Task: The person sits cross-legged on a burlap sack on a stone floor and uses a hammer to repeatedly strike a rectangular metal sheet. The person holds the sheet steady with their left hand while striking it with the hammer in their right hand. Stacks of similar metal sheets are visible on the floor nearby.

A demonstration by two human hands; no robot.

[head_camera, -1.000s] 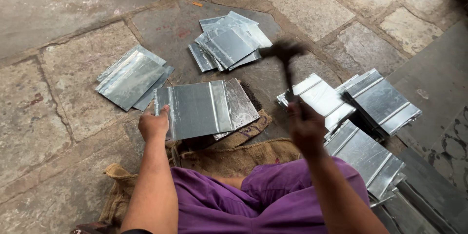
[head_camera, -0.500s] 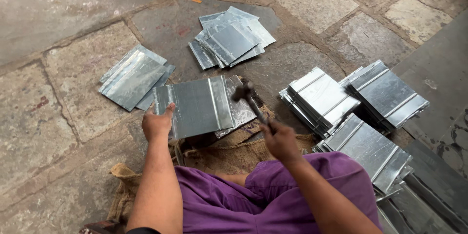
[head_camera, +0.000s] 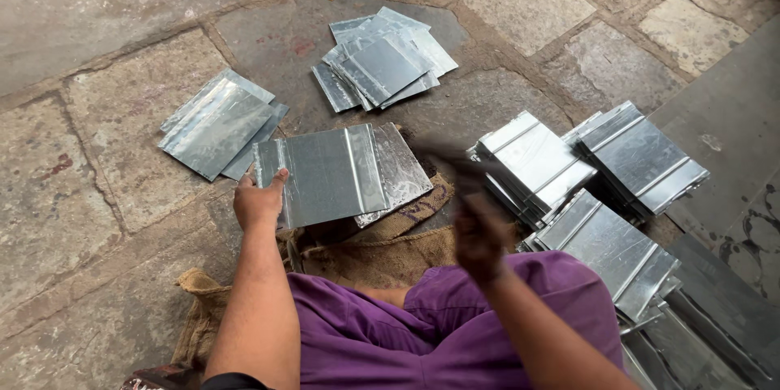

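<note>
Ribbed rectangular grey sheet-metal panel [head_camera: 329, 175] lies flat on brown burlap sacking [head_camera: 382, 236] in front of your knees. Your left hand [head_camera: 260, 201] pins its near left edge, fingers curled on it. Your right hand [head_camera: 479, 236] is fisted around a dark hammer [head_camera: 455, 164], blurred, just right of the panel. Stacks of similar grey panels [head_camera: 536, 164] sit to your right.

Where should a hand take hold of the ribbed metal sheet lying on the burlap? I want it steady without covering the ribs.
Probably the near-left edge of the ribbed metal sheet, coming from the left. It lies flat on the burlap with that edge free, and the left hand already grips there, clear of the raised ribs.
</note>
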